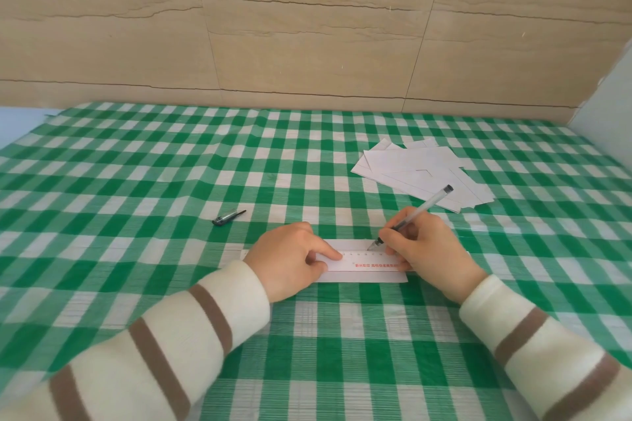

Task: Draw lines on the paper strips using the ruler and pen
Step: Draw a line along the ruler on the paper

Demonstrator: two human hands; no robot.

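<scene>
A white paper strip (362,277) lies flat on the desk (171,181), spanning the gap between both hands, with a pale ruler (362,261) bearing red print laid along it. The strip is judged light, thin and limp, apt to slide or buckle on the checked cloth unless pressed flat through the ruler; the ruler looks stiff enough to guide a stroke and is best pinned from above near its end. The left hand (290,261) rests on the ruler's left part, fingers curled, forefinger extended along it and pressing down. The right hand (427,249) pinches a clear pen (415,214) in a writing grip, the tip touching at the ruler's far edge. Beyond the right hand lies a loose pile of further paper strips (420,174); beyond the left hand lies the pen cap (228,217).
</scene>
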